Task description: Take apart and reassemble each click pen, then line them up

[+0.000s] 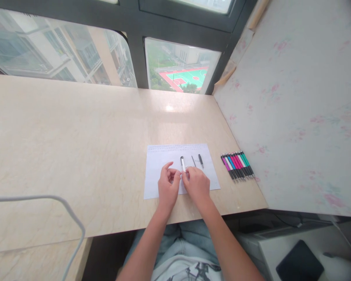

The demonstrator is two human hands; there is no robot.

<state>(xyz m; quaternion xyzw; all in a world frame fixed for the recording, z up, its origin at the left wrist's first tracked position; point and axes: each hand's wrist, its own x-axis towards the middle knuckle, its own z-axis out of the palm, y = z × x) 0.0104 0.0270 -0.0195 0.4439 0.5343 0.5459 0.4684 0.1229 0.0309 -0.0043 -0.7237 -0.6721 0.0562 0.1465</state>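
My left hand (168, 184) is over the lower part of a white sheet of paper (158, 164), its thumb and a finger pinched together and its index finger raised. Close against it, my right hand (197, 183) has its fingers curled and its thumb meeting the left fingertips. Whatever sits between the fingertips is too small to make out. A white pen barrel (183, 163) with a black clip points away from me, its lower end at my right fingers; whether they grip it I cannot tell. To its right lie a thin dark refill (194, 161) and a black pen grip section (201, 160).
A row of several colourful pens (236, 166) lies right of the paper, near the papered wall (295, 117). The marble-look tabletop (76, 156) extends left and back to the window. A grey cable (61, 201) arches at the left front.
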